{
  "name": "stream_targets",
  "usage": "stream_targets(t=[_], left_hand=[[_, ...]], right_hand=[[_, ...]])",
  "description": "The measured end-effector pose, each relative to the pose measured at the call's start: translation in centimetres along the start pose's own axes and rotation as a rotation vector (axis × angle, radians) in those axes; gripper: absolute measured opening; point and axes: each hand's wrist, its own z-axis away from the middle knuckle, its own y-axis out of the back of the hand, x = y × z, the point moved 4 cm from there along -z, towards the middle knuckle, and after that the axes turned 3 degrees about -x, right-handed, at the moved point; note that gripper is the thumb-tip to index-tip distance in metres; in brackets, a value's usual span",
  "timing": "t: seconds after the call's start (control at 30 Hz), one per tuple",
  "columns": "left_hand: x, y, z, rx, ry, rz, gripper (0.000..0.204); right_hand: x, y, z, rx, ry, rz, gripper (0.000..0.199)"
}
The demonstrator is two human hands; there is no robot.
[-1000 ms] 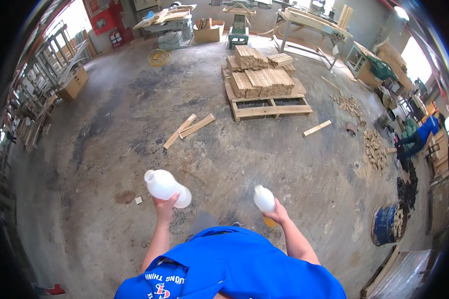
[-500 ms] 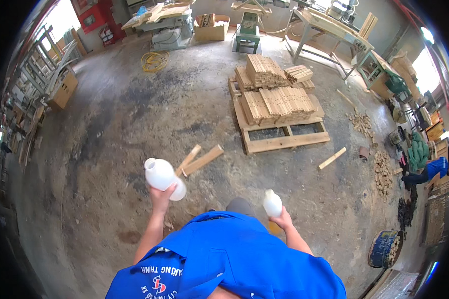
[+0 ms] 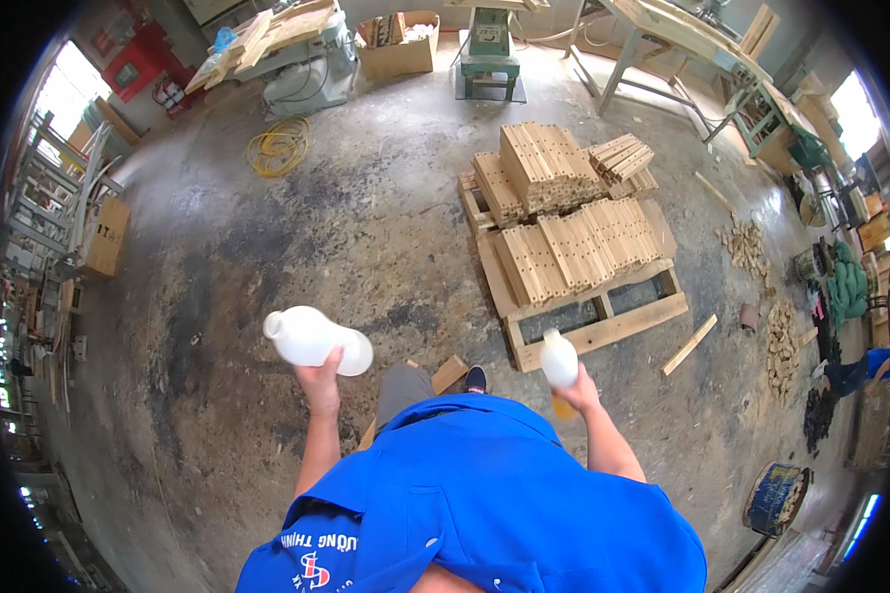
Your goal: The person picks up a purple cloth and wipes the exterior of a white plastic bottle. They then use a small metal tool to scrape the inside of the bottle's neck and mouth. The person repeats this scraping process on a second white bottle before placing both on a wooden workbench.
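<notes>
A large white plastic bottle lies tilted in my left hand, its neck pointing away to the left. My fingers wrap round its narrower middle. On the other side, my right hand grips a smaller white bottle, held more upright, with a yellowish part showing below it. Both bottles are in the air in front of my blue shirt. Beyond the right bottle stands a wooden pallet, stacked with drilled wooden strips.
Loose wood pieces lie by my shoe, and another strip lies right of the pallet. A yellow cable coil is at the far left. Wood scraps and a blue drum are on the right. Machines and benches line the back.
I have stepped forward, so the pallet appears nearer and the loose wood is now partly under me. The left bottle has tipped further sideways. Both hands keep their bottles.
</notes>
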Motion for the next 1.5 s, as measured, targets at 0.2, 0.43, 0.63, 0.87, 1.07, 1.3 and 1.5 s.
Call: stream_targets(t=[0.2, 0.43, 0.63, 0.87, 1.07, 1.3, 1.5], left_hand=[[-4.1, -0.8, -16.2, 0.144, 0.074, -0.004, 0.058], [-6.1, -6.0, -39.1, -0.046, 0.037, -0.171, 0.060], [-6.5, -18.6, -59.3, -0.485, 0.057, -0.122, 0.065], [-6.5, -40.0, -79.5, -0.546, 0.007, 0.147, 0.069], [-3.5, -56.0, -93.2, -0.556, -0.149, 0.216, 0.066], [-2.5, -72.5, -109.3, -0.572, -0.312, 0.283, 0.061], [-5.7, -88.0, -122.5, -0.537, -0.341, 0.255, 0.065]], right_hand=[[-21.1, 5.2, -19.5, 0.051, 0.278, -0.052, 0.081], [-33.4, 2.3, -31.6, 0.096, 0.180, -0.291, 0.085], [-32.0, 0.5, -35.6, 0.188, -0.038, -0.368, 0.087], [-32.4, 1.2, -41.5, 0.342, -0.401, -0.454, 0.087], [-37.4, 8.7, -55.9, 0.355, -0.352, -0.570, 0.087], [-44.2, 21.5, -73.8, 0.550, -0.046, -0.833, 0.086], [-46.5, 26.8, -83.5, 0.799, -0.137, -0.938, 0.081]])
